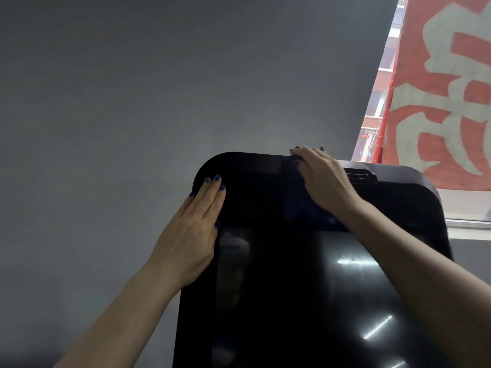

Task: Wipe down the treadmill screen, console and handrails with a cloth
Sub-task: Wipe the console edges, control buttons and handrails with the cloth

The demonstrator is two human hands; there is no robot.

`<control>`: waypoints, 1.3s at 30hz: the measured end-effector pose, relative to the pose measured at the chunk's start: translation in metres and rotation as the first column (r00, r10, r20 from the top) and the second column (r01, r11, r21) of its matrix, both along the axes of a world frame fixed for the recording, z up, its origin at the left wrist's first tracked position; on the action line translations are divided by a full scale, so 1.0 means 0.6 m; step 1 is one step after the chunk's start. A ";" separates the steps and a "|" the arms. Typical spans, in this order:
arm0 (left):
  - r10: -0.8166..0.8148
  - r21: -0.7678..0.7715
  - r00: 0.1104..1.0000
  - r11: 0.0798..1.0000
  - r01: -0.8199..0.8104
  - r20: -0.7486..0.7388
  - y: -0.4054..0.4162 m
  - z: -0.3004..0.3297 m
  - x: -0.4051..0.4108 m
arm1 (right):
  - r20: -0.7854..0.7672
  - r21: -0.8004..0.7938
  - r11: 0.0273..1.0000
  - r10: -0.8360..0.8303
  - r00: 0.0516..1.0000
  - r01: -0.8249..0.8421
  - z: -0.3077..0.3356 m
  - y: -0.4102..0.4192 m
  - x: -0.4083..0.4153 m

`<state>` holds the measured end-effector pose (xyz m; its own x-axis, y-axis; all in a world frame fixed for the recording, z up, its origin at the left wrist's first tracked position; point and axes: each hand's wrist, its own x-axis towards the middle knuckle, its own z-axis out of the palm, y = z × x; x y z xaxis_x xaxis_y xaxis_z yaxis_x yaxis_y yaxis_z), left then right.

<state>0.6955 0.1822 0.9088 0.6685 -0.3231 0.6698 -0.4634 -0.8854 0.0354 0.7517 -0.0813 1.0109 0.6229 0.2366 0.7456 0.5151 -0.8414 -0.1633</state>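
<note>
Head view, red banner point(441, 102) white characters, unreadable, black screen point(305, 288)

A plain grey wall point(159, 88) fills most of the view, evenly lit and slightly brighter toward its lower middle. At the right edge is a window point(382, 83) letting in daylight, with red and white buildings point(372, 123) visible outside. A large red banner point(446, 88) bearing big white characters hangs across the window. A pale window sill point(467, 223) runs below it.
</note>
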 end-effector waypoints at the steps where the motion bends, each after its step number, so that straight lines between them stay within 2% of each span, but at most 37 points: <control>1: -0.007 -0.003 1.000 1.000 0.007 -0.003 0.001 0.000 0.001 | -0.012 0.035 0.999 -0.006 1.000 0.006 0.000 0.016 0.002; 3: -0.021 -0.005 1.000 1.000 0.021 -0.004 0.004 -0.001 0.003 | -0.022 0.025 0.999 0.027 0.999 -0.027 -0.011 0.039 -0.004; 6: -0.031 0.007 0.999 0.999 0.031 -0.004 0.010 -0.004 0.000 | 0.007 -0.079 0.993 0.092 0.996 -0.091 -0.026 0.029 -0.019; 12: -0.038 -0.050 0.999 0.998 0.037 -0.020 0.012 -0.017 -0.013 | 0.067 -0.118 0.993 -0.023 0.998 0.031 -0.020 0.070 0.000; 17: -0.038 -0.067 0.999 0.997 0.036 -0.031 0.018 -0.031 -0.018 | 0.104 -0.226 0.974 0.034 0.994 -0.009 -0.028 0.052 -0.006; 21: -0.037 -0.102 0.998 0.994 0.032 -0.046 0.019 -0.045 -0.025 | 0.093 -0.123 0.992 -0.016 0.996 0.028 -0.027 0.094 -0.003; 24: -0.052 -0.128 0.997 0.991 0.046 -0.049 0.016 -0.052 -0.030 | 0.061 -0.176 0.983 0.060 0.996 -0.048 -0.037 0.117 -0.011; 27: -0.048 -0.126 0.997 0.991 0.041 -0.055 0.017 -0.062 -0.038 | 0.160 -0.246 0.969 0.045 0.986 -0.004 -0.033 0.089 -0.008; 30: -0.042 -0.131 0.998 0.991 0.034 -0.055 0.017 -0.070 -0.043 | 0.203 -0.156 0.988 0.016 0.979 0.016 -0.040 0.103 -0.003; 34: -0.048 -0.147 0.998 0.988 0.041 -0.044 0.016 -0.075 -0.043 | 0.154 -0.146 0.984 0.129 0.980 -0.106 -0.046 0.129 -0.005; 36: -0.049 -0.147 0.997 0.988 0.041 -0.052 0.016 -0.079 -0.047 | 0.128 -0.161 0.980 0.137 0.982 -0.115 -0.031 0.117 -0.005; 39: -0.045 -0.153 0.998 0.988 0.037 -0.047 0.014 -0.084 -0.052 | 0.087 -0.085 0.990 0.121 0.989 -0.113 -0.023 0.137 -0.010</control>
<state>0.6641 0.1908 0.8583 0.6911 -0.2480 0.6789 -0.4932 -0.8485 0.1921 0.7460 0.0006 0.9973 0.5176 0.3649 0.7739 0.6203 -0.7830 -0.0457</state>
